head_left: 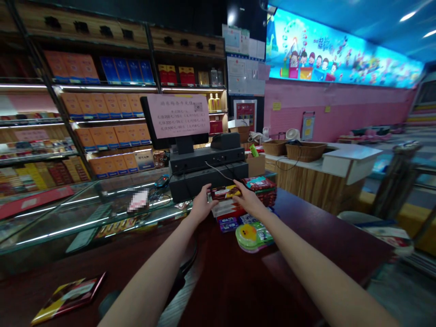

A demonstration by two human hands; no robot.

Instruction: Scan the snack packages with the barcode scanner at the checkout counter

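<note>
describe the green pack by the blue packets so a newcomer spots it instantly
On the dark counter, find the black till. On its near side lies the green pack, beside the blue packets; unlike them, it has a round yellow patch.

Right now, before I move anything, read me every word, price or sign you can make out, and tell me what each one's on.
"充值200元/15次": pink sheet on the monitor
"充值300元/28次": same sheet
"充值500元/60次": same sheet
"一起": lit banner, with the characters after it too blurred
Too small or blurred: the sheet's other lines, top packet, blue packets, orange boxes, wall certificates, yellow wall signs.
</note>
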